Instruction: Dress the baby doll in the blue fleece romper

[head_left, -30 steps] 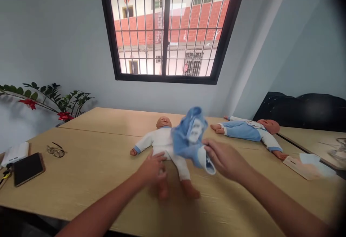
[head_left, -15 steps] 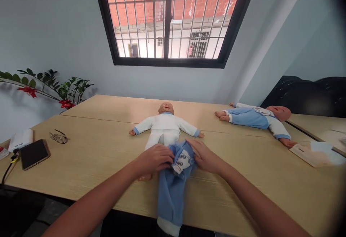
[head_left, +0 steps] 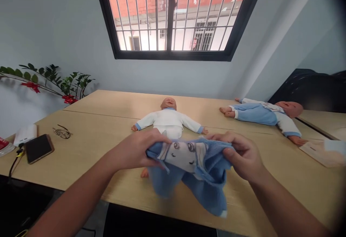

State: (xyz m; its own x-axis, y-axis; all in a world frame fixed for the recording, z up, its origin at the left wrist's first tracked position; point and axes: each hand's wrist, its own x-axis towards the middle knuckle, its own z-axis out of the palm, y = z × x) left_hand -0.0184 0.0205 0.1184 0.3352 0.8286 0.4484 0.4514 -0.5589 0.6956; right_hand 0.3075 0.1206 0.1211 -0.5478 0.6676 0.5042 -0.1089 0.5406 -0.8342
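Both hands have lifted the blue trousers off the bench; left hand and right hand fingers now stretch the waistband, seemingly, before the doll.

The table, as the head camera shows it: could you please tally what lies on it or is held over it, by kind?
Baby dolls: 2, one in white, one in blue and white
Blue baby trousers: 1, held by left hand and right hand
Phones: 1
Glasses: 1
White power banks: 1
Total: 6
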